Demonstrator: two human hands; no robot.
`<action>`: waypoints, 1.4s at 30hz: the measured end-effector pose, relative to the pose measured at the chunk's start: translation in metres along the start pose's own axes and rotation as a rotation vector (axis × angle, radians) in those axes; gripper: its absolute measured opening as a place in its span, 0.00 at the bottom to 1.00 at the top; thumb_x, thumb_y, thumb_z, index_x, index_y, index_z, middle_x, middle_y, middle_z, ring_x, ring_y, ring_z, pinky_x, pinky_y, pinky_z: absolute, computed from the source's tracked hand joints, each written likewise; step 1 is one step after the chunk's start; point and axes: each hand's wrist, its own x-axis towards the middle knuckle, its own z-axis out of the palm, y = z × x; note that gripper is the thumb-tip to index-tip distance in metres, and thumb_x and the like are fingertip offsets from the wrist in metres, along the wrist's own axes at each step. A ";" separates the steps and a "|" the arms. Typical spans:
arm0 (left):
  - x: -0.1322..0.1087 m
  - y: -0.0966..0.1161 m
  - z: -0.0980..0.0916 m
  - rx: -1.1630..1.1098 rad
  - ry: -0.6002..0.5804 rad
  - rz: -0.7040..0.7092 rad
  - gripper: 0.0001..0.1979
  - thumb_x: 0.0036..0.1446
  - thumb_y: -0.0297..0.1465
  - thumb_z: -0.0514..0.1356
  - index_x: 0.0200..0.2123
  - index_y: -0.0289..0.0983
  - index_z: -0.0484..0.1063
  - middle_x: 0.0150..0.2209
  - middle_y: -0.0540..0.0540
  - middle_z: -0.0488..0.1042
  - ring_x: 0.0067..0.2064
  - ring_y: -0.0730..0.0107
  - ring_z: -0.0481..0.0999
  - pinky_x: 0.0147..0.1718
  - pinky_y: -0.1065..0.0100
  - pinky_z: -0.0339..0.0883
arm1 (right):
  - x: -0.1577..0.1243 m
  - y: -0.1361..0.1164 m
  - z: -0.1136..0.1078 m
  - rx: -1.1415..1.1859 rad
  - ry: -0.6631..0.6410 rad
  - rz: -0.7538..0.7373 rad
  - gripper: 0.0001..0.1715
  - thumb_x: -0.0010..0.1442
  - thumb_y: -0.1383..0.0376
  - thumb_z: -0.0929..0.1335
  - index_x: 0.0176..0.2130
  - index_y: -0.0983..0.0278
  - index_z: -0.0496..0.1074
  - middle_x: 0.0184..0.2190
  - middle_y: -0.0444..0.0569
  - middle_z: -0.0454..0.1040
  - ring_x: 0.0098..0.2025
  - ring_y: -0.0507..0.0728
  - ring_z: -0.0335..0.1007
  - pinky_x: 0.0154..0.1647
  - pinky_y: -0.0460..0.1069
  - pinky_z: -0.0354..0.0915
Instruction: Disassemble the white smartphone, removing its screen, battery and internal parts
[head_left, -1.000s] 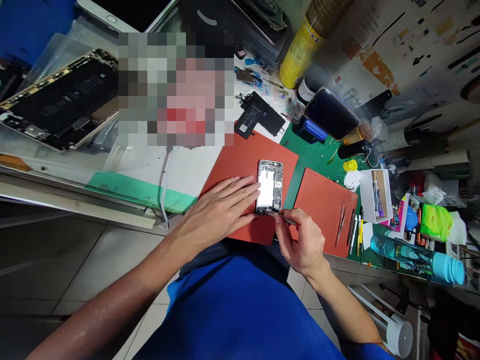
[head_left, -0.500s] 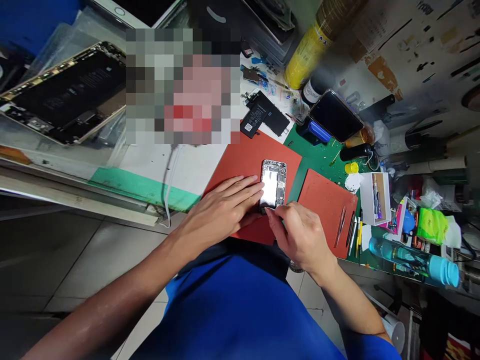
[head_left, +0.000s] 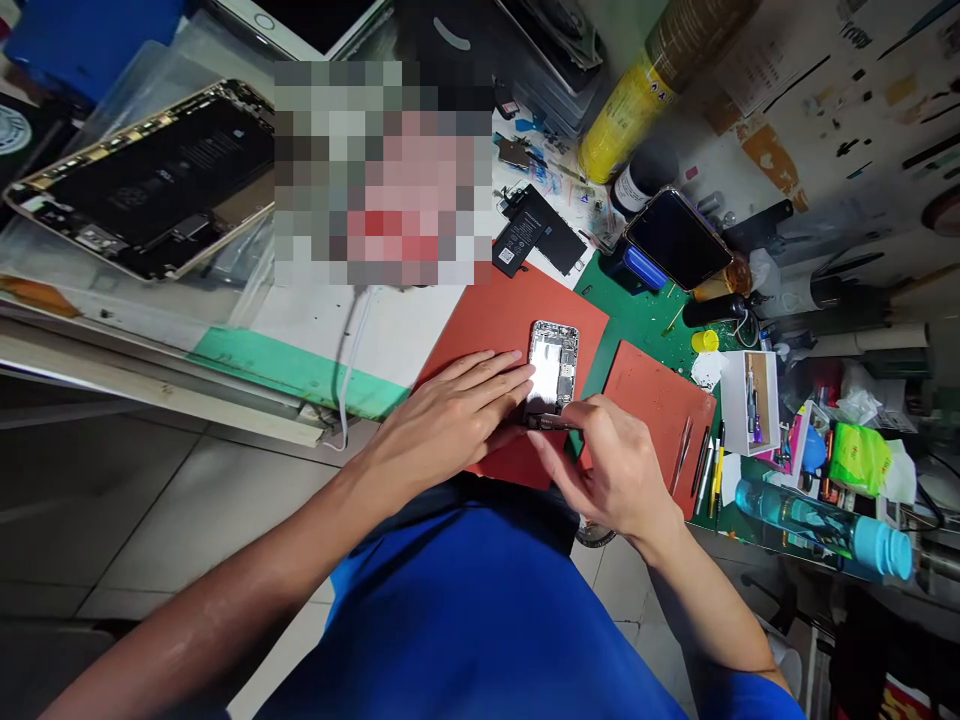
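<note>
An opened phone chassis (head_left: 553, 366) lies face up on a red rubber mat (head_left: 502, 320). My left hand (head_left: 450, 420) lies flat on the mat, its stretched fingers pressing against the chassis's left edge. My right hand (head_left: 611, 465) is closed round a thin metal tool (head_left: 551, 424), a small screwdriver or tweezers, whose tip rests at the chassis's near edge.
A second red mat (head_left: 652, 410) lies to the right with tweezers and pens (head_left: 701, 460) beside it. Behind stand a yellow spray can (head_left: 622, 120), a dark phone (head_left: 679, 240), two black batteries (head_left: 536, 240), a white box (head_left: 754, 400) and a teal bottle (head_left: 817, 520). A larger opened device (head_left: 150, 185) lies far left.
My right hand has slid left towards the chassis's near edge and turned the tool flatter across it. My left hand has stayed against the chassis.
</note>
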 end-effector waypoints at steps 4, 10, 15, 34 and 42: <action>0.000 0.000 -0.001 0.019 0.000 0.000 0.23 0.73 0.28 0.60 0.69 0.32 0.72 0.72 0.38 0.71 0.75 0.50 0.69 0.75 0.45 0.65 | -0.001 -0.001 0.002 -0.003 0.014 -0.006 0.09 0.72 0.72 0.67 0.47 0.60 0.65 0.33 0.46 0.73 0.31 0.55 0.68 0.30 0.51 0.65; -0.001 0.000 0.000 0.053 -0.005 0.012 0.24 0.73 0.29 0.62 0.69 0.32 0.71 0.73 0.39 0.71 0.76 0.50 0.68 0.75 0.45 0.64 | -0.001 0.002 0.003 0.001 0.025 -0.018 0.11 0.72 0.74 0.67 0.49 0.59 0.65 0.32 0.44 0.73 0.30 0.54 0.67 0.29 0.51 0.64; -0.001 0.000 0.000 0.019 -0.010 -0.007 0.27 0.70 0.27 0.64 0.70 0.34 0.71 0.73 0.39 0.70 0.76 0.50 0.67 0.76 0.45 0.63 | -0.002 0.003 0.002 0.005 0.018 -0.027 0.11 0.72 0.74 0.67 0.49 0.59 0.65 0.30 0.43 0.71 0.29 0.54 0.65 0.28 0.51 0.62; 0.001 0.002 -0.003 -0.004 0.005 -0.021 0.24 0.72 0.26 0.62 0.68 0.34 0.73 0.71 0.39 0.73 0.75 0.50 0.69 0.75 0.44 0.65 | -0.006 0.000 0.011 0.028 0.110 0.058 0.10 0.73 0.71 0.68 0.51 0.60 0.66 0.32 0.45 0.77 0.29 0.54 0.73 0.29 0.50 0.71; 0.000 0.003 -0.001 0.042 0.038 -0.019 0.26 0.73 0.33 0.65 0.70 0.34 0.70 0.71 0.39 0.73 0.74 0.50 0.71 0.74 0.45 0.67 | -0.026 0.000 0.016 0.114 0.277 0.244 0.15 0.71 0.71 0.72 0.54 0.60 0.68 0.37 0.47 0.81 0.33 0.54 0.82 0.33 0.49 0.78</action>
